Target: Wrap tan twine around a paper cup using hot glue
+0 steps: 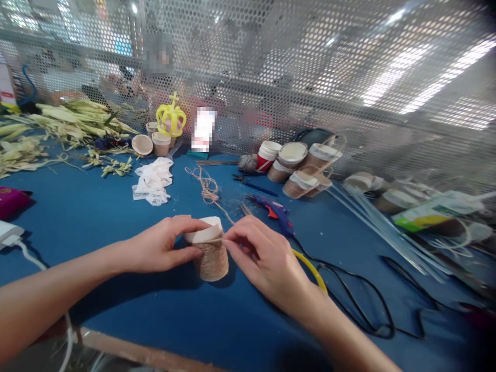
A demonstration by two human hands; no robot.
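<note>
A paper cup wrapped in brown twine stands slightly tilted near the front of the blue table, its white rim uncovered. My left hand grips it from the left, with fingers over the rim and the thumb against the wrapped wall. At the cup's right side, my right hand pinches the twine just below the white band. A loose coil of twine lies behind the cup, and its strand runs forward to my right fingers. Beyond my right hand lies a blue glue gun, close to scissors.
Several wrapped cups stand at the back right, near clear glue sticks. A black cable loops at right. White cloth, a yellow crown and corn husks lie left, before a perforated metal screen.
</note>
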